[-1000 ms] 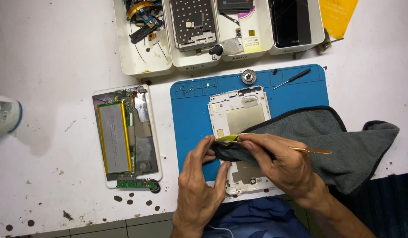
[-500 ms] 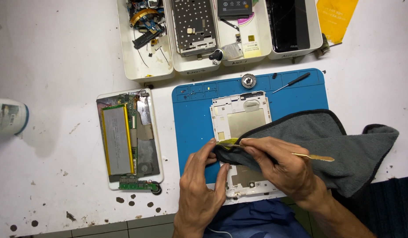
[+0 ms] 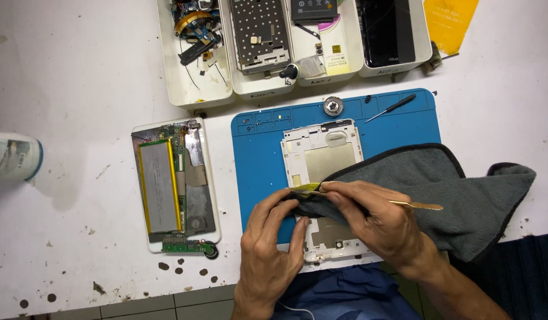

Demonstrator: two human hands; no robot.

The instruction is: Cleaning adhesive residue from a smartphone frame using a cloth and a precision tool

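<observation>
Here, both the left hand (image 3: pixel 271 249) and right hand (image 3: pixel 377 228) pinch a fold of grey cloth (image 3: pixel 439 189) around a thin metal pry tool (image 3: pixel 416 205), its long axis running rightward past the right fingers, above the white tablet frame (image 3: pixel 321 154).

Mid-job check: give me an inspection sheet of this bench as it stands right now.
Surface: white, stained table with a blue work mat.
Job's things: white device frame on the mat, partly under a grey cloth; thin metal pry tool.
Clutter: opened tablet showing its battery, left of the mat; small screwdriver; round metal part; white cylinder at the left edge.
Hands: left hand pinches the cloth edge; right hand holds the cloth and pry tool.
Cables: thin white cable at the bottom edge.
Surroundings: white trays of parts at the top; yellow sheet.
</observation>
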